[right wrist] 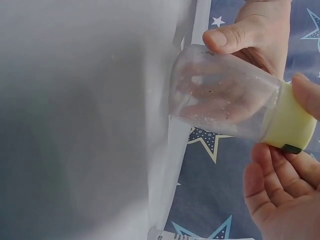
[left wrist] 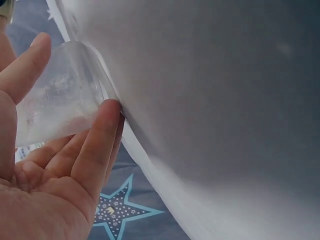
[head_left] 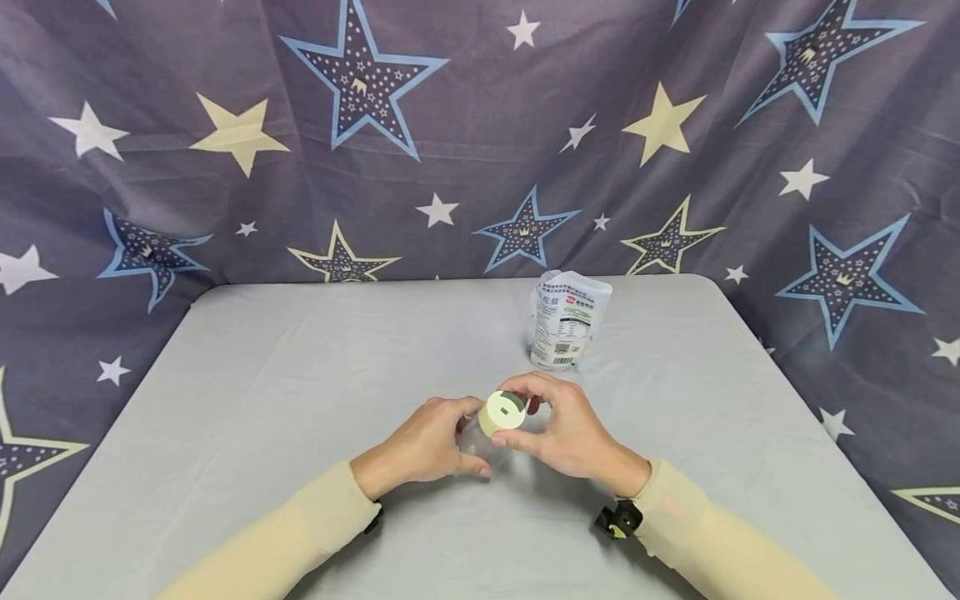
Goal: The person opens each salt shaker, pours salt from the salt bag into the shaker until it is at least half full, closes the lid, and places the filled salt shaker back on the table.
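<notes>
A clear plastic seasoning jar [right wrist: 225, 95] with a pale yellow lid [head_left: 504, 412] is between the hands at mid-table. My left hand [head_left: 431, 442] grips the see-through body, thumb on the near side and fingers behind it. On the lid, my right hand [head_left: 566, 425] pinches with the thumb on one side and fingers on the other. A dark green flap [right wrist: 291, 148] shows at the lid's edge. The jar's base is at or close to the tabletop, and a few whitish specks cling to its wall. Behind the hands stands a white printed pouch [head_left: 570, 325].
Pale grey cloth covers the table [head_left: 300, 358], whose back edge meets a dark curtain [head_left: 465, 108] patterned with stars. Beside the pouch's left edge some clear plastic shows. A black wrist camera [head_left: 619, 520] is strapped at the right sleeve.
</notes>
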Available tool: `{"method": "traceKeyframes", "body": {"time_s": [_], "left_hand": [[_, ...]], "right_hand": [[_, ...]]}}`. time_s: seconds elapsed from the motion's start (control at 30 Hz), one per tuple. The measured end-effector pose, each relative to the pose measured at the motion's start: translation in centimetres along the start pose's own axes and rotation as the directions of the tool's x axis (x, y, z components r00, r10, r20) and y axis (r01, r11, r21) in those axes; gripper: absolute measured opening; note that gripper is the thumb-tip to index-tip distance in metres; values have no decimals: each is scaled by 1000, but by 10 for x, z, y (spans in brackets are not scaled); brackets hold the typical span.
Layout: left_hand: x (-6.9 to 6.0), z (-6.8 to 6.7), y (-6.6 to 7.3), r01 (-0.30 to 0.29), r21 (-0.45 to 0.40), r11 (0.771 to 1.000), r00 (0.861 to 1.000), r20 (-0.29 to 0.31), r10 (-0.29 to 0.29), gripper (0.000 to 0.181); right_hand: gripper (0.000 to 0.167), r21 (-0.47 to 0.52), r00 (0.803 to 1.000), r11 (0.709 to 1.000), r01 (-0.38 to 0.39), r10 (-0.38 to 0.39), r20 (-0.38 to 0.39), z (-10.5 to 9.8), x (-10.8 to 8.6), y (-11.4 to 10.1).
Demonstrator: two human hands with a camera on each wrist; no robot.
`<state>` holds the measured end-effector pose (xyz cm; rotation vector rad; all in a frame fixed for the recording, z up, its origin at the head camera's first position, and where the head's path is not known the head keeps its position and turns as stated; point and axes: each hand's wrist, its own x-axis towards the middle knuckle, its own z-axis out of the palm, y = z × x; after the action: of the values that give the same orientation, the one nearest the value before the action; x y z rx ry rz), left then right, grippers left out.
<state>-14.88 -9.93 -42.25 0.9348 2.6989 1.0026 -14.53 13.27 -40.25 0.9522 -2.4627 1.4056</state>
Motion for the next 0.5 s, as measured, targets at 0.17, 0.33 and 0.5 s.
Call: {"method": "traceKeyframes", "body": {"time_s": [0.17,0.33,0.5], "left_hand": [[0,0,1,6,-9,1000,1000,9,-6,62],[0,0,1,9,-32,999,1000,20,-8,57],[0,-1,2,11,-33,999,1000,23,-10,56]], "right_hand": [[47,1,1000,1000,9,-9,4,-1,0,0],[47,5,1000,1000,7,-7,25,-2,0,-1],[49,2,999,1000,13,-13,41,-4,1,-2]]}}
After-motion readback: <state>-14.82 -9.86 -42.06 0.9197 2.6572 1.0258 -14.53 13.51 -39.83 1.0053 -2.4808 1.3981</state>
